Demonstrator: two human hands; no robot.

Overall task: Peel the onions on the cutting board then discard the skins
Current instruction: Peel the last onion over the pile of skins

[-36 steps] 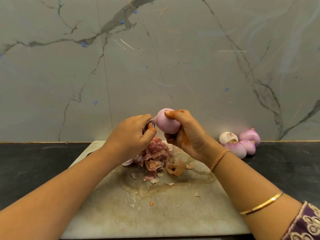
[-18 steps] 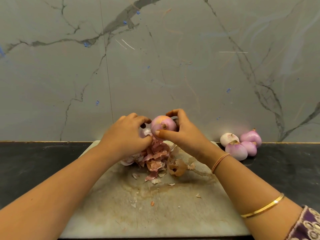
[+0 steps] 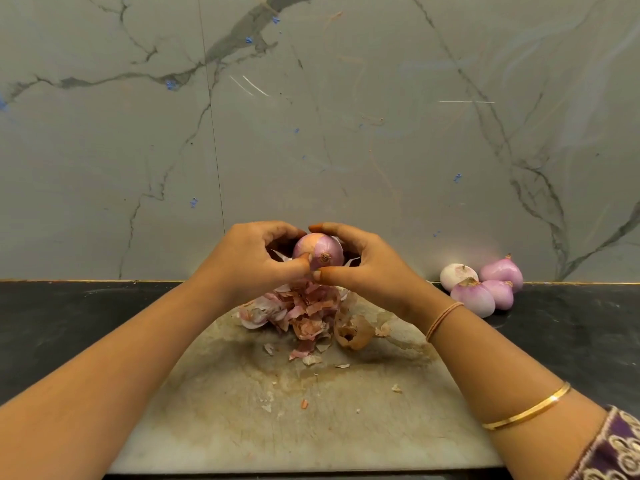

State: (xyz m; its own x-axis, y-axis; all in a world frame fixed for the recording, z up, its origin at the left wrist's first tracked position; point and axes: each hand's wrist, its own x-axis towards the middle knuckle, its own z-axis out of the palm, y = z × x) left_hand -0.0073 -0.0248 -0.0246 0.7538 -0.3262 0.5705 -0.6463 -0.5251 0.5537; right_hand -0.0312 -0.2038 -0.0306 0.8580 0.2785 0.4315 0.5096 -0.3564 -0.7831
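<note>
Pink-purple and partly peeled, the onion [image 3: 318,252] is being held in the air above the far end of the cutting board [image 3: 242,427], just over the heap of skins [image 3: 304,313]; both hands are wrapping around it. The left hand [image 3: 249,261] is curling its fingers over the onion's left side, with its thumb pressing on the front at the edge of a tan patch of dry skin; the right hand [image 3: 367,268] is curling its fingers over the top and right side, with its thumb pushing in from beneath. Compared with a second ago, the onion is sitting lower and has been turned; its smooth flank was facing the camera then, and now its brown root end is pointing at the viewer, with the leftover tan patch showing at the upper left. That turn probably means the person is hunting for the last scraps of skin, so this onion seems nearly done. A cluster of peeled onions [image 3: 472,297] is lying on the dark counter [image 3: 69,323] to the right, off the board; the heap of skins is still waiting to be discarded.
</note>
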